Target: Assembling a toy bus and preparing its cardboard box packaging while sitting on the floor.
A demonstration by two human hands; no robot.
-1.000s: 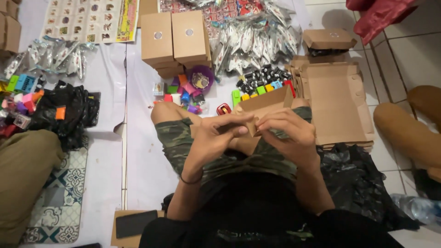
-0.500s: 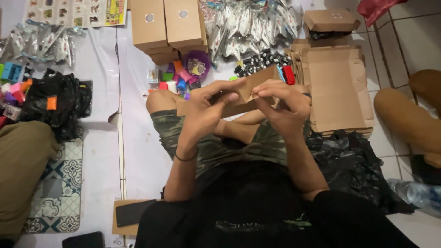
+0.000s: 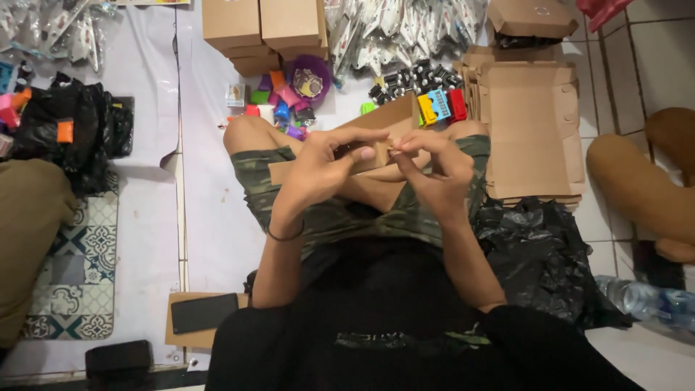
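Cardboard: a flat brown box blank (image 3: pixel 384 123) sits over the lap, between both hands.
Long axis: slanted, low at the left knee, high toward the right.
Left hand (image 3: pixel 322 170): fingers curled, gripping the blank's lower edge.
Right hand (image 3: pixel 434 170): fingertips pinching the edge just beside the left thumb.
Nearer: both touching it.
Beyond: colourful small toys (image 3: pixel 286 101) on the floor.

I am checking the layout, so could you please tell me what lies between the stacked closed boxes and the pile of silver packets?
In the head view, a purple round container sits just below the gap between the stacked closed boxes and the silver packets.
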